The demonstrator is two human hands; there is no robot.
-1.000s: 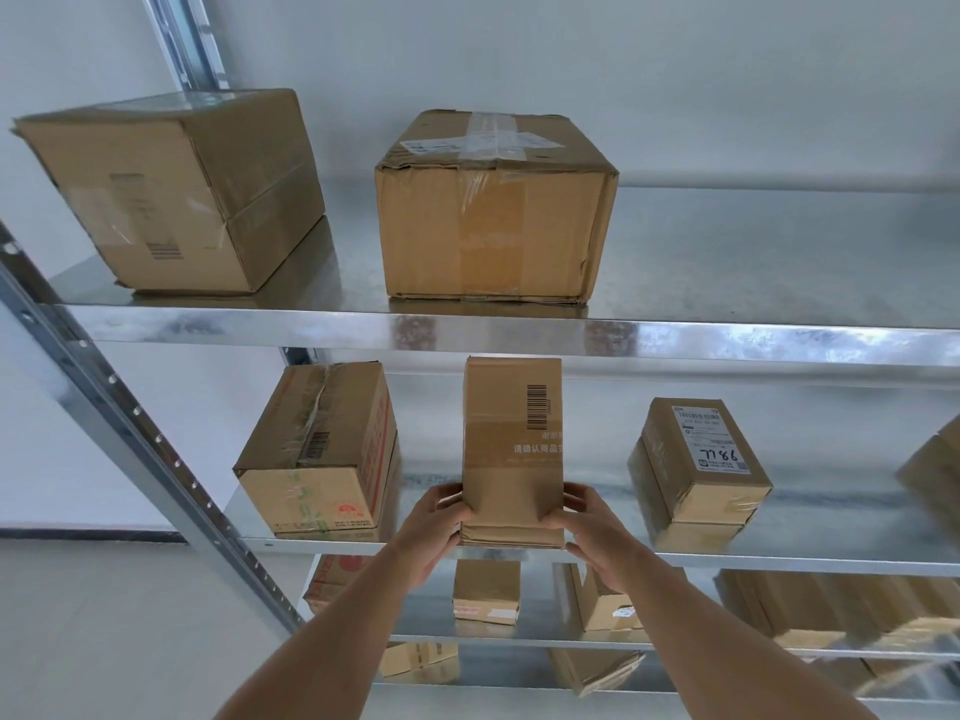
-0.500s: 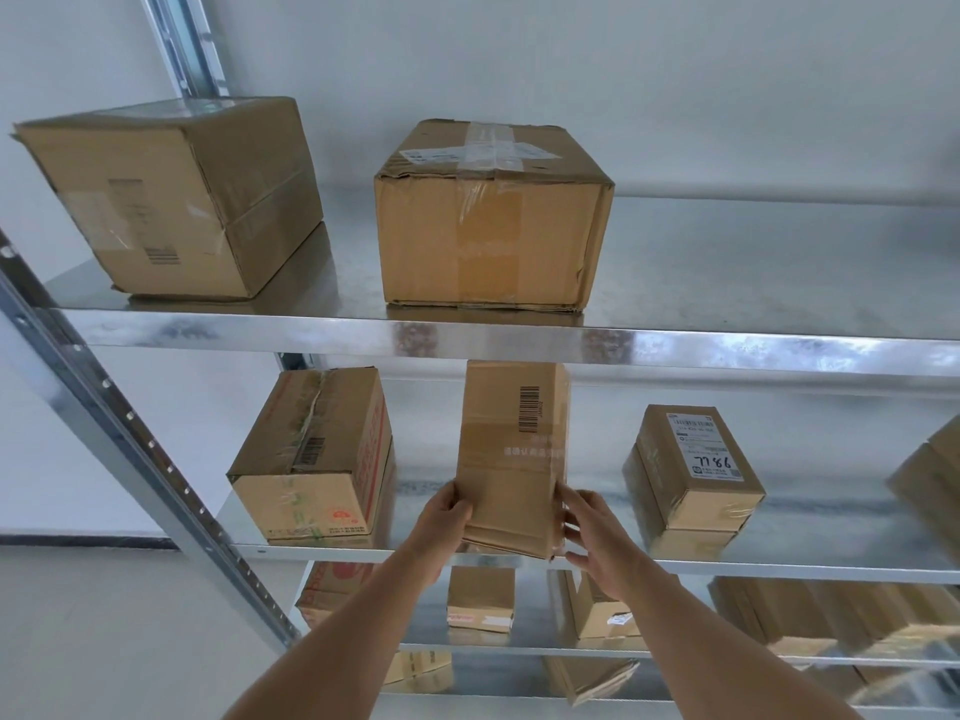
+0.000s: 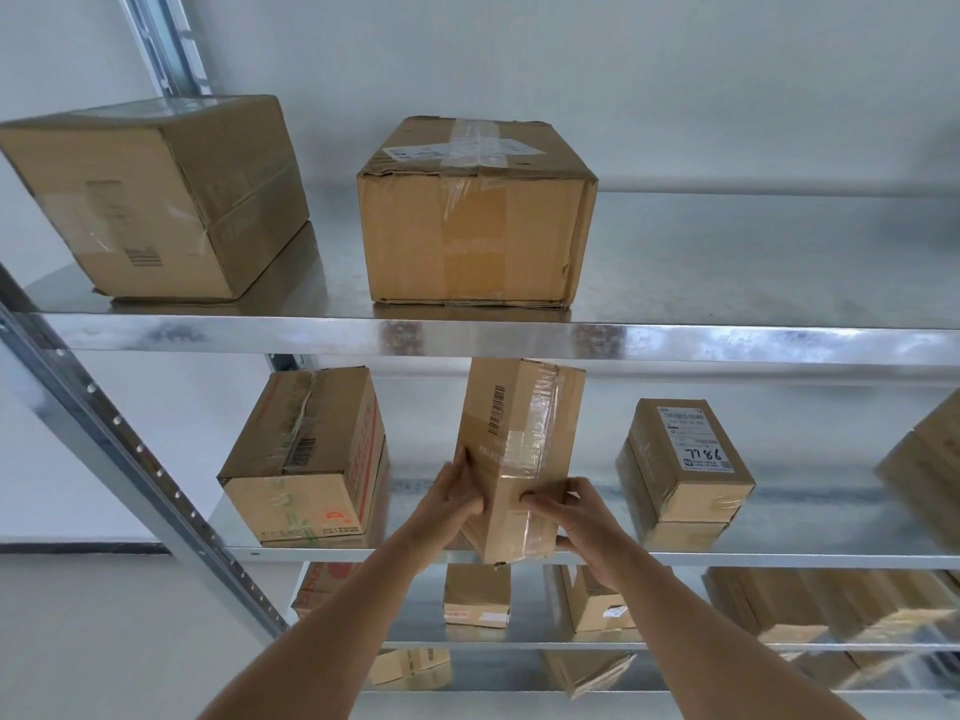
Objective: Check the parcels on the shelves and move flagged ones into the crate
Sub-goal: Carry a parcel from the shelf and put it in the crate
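A tall narrow cardboard parcel [image 3: 519,449] with a barcode and clear tape stands upright at the front of the second shelf [image 3: 779,558], turned so one corner edge faces me. My left hand [image 3: 452,504] grips its lower left face. My right hand [image 3: 571,517] grips its lower right face, fingers curled across the taped side. No crate is in view.
Two large boxes [image 3: 478,215] [image 3: 150,200] sit on the top shelf. On the second shelf are a box with red print [image 3: 311,459] at left and a small labelled box [image 3: 685,459] at right. Several smaller parcels fill lower shelves. A steel upright [image 3: 130,459] slants at left.
Both hands have rotated the tall parcel about its upright axis. Its barcode face has swung left and the taped side now shows. The view has tilted down slightly.
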